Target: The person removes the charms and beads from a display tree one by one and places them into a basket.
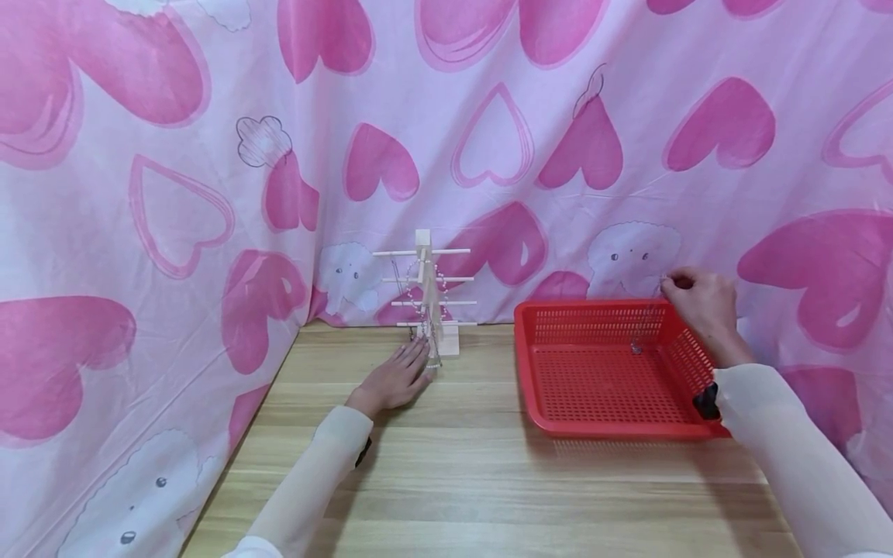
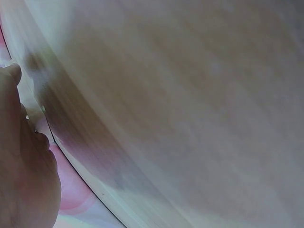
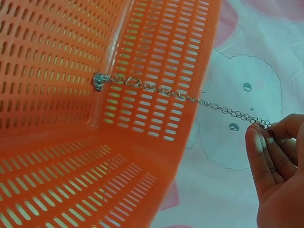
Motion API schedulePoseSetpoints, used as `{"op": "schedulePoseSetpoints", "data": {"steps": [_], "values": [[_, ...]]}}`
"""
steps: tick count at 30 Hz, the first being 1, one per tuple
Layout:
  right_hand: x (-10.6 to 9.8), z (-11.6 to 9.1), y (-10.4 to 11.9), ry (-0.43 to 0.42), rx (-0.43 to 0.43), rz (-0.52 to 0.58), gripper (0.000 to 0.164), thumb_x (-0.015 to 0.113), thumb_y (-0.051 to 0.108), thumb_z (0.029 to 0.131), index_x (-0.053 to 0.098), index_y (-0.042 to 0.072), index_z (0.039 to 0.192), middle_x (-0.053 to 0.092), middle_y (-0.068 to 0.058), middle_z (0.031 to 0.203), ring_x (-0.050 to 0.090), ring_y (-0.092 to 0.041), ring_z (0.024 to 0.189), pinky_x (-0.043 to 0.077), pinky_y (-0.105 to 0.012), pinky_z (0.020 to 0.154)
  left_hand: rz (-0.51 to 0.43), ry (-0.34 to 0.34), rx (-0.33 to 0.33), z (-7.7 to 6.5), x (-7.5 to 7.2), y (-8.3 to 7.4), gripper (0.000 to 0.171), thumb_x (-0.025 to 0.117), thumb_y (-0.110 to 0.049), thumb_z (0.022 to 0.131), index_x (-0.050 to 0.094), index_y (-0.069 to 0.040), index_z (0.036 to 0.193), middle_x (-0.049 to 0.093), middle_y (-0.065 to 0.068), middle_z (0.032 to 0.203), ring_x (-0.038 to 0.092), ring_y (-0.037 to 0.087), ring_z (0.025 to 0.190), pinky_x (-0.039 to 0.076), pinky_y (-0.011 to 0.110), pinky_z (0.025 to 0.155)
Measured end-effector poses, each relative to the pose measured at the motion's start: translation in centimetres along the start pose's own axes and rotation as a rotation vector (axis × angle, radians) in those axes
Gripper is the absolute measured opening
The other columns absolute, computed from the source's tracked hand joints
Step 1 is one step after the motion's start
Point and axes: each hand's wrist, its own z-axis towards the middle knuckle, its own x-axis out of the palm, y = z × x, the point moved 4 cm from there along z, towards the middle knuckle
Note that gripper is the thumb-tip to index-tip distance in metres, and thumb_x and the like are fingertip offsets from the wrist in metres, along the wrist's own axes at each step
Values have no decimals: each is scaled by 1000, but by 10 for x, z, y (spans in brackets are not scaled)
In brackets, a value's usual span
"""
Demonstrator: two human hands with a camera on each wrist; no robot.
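Note:
My right hand (image 1: 703, 306) is raised over the back right corner of a red plastic basket (image 1: 628, 428). Between thumb and fingertips it pinches one end of a silver chain necklace (image 3: 216, 107). The chain hangs down into the basket, and its bunched lower end is close to the basket floor in the right wrist view. My left hand (image 1: 394, 377) reaches with extended fingers to the foot of a wooden jewelry stand (image 1: 423, 239), fingertips right at its base. Beaded and chain necklaces (image 1: 434, 363) hang from the stand's pegs.
The stand and basket sit on a wood-grain table (image 1: 446, 480), with the basket to the right. A pink heart-patterned cloth (image 1: 488, 155) hangs behind the table and along both sides. The stand's thin pegs stick out to left and right.

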Motion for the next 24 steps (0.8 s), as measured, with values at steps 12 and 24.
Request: {"op": "schedulePoseSetpoints", "data": {"steps": [12, 24], "values": [[18, -1, -14, 204, -6, -54, 40, 58, 29, 108, 71, -2, 129, 70, -33, 119, 61, -44, 100, 58, -63, 86, 15, 24, -4, 3, 6, 3, 72, 31, -44, 115, 13, -1, 170, 8, 17, 179, 10, 35, 168, 14, 48, 138], [34, -4, -23, 314, -19, -76, 35, 61, 21, 107, 70, -7, 126, 71, -32, 112, 64, -41, 93, 61, -60, 81, 16, 15, -1, 0, 0, -1, 71, 33, -43, 115, 17, 1, 169, 13, 18, 179, 13, 36, 167, 16, 48, 137]]}}
